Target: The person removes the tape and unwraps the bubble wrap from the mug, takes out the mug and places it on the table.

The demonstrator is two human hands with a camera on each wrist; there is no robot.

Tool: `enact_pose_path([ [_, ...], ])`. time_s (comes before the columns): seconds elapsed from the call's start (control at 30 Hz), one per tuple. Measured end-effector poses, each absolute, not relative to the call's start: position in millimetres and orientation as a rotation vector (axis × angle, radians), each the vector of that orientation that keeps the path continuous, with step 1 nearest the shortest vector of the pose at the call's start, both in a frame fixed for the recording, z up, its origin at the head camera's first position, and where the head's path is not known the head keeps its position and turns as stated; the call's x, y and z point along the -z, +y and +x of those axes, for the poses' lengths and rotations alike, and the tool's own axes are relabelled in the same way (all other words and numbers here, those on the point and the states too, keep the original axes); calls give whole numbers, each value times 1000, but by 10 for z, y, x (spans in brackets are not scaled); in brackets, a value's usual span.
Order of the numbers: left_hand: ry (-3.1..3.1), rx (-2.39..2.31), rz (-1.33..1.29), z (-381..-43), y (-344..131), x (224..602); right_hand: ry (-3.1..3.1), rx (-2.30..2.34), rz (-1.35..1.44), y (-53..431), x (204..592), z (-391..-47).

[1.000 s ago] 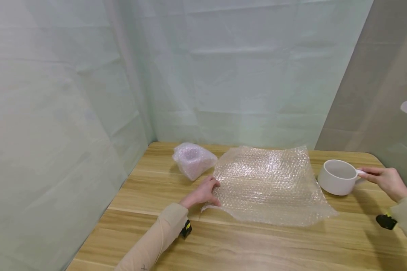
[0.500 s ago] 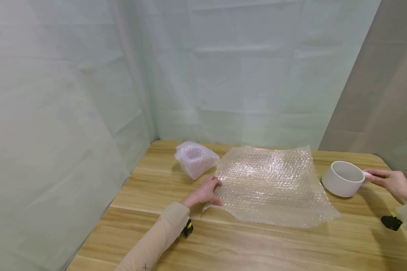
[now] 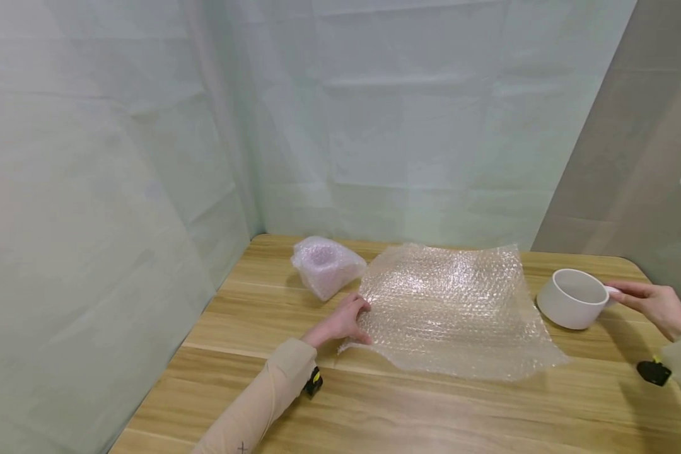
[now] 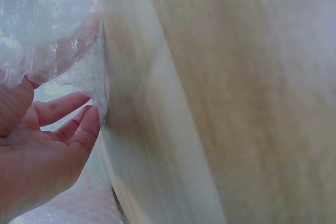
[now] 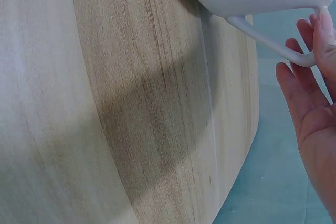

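A clear sheet of bubble wrap (image 3: 448, 309) lies spread across the table. My left hand (image 3: 343, 321) is at its left edge, fingers and thumb apart; in the left wrist view, the wrap (image 4: 47, 19) covers the thumb while fingertips of the hand (image 4: 52, 145) touch the edge. At the right, a wide white mug (image 3: 572, 299) is beside the sheet. My right hand (image 3: 655, 306) pinches its handle. In the right wrist view the hand (image 5: 315, 98) has its thumb and fingers at the handle (image 5: 273, 45); whether the mug's base fully touches the table cannot be told.
A bundle wrapped in bubble wrap (image 3: 326, 268) stands at the back left of the wooden table (image 3: 397, 416). Pale curtains (image 3: 403, 126) hang behind and to the left, close to the table's edges. A greyish-brown curtain (image 3: 630, 157) hangs at the right.
The head view has shifted slightly. My left hand stays at the wrap's edge, and my right hand keeps hold of the mug's handle, with little visible movement.
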State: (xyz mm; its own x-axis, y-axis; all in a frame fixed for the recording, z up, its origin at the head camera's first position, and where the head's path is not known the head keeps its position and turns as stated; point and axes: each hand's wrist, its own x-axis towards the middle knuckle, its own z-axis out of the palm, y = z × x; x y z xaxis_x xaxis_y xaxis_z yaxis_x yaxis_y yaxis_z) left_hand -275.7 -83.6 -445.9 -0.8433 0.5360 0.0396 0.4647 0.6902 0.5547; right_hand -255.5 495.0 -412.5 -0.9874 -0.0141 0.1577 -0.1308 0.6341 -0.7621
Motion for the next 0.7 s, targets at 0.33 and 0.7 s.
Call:
enact_pose_path([
  [0.33, 2765, -828, 782, -2770, -833, 4463, -2713, -1302, 76, 4898, 4026, -2499],
  [0.7, 2757, -754, 770, -2797, -824, 4435, -2627, -1229, 55, 4576, 3761, -2521],
])
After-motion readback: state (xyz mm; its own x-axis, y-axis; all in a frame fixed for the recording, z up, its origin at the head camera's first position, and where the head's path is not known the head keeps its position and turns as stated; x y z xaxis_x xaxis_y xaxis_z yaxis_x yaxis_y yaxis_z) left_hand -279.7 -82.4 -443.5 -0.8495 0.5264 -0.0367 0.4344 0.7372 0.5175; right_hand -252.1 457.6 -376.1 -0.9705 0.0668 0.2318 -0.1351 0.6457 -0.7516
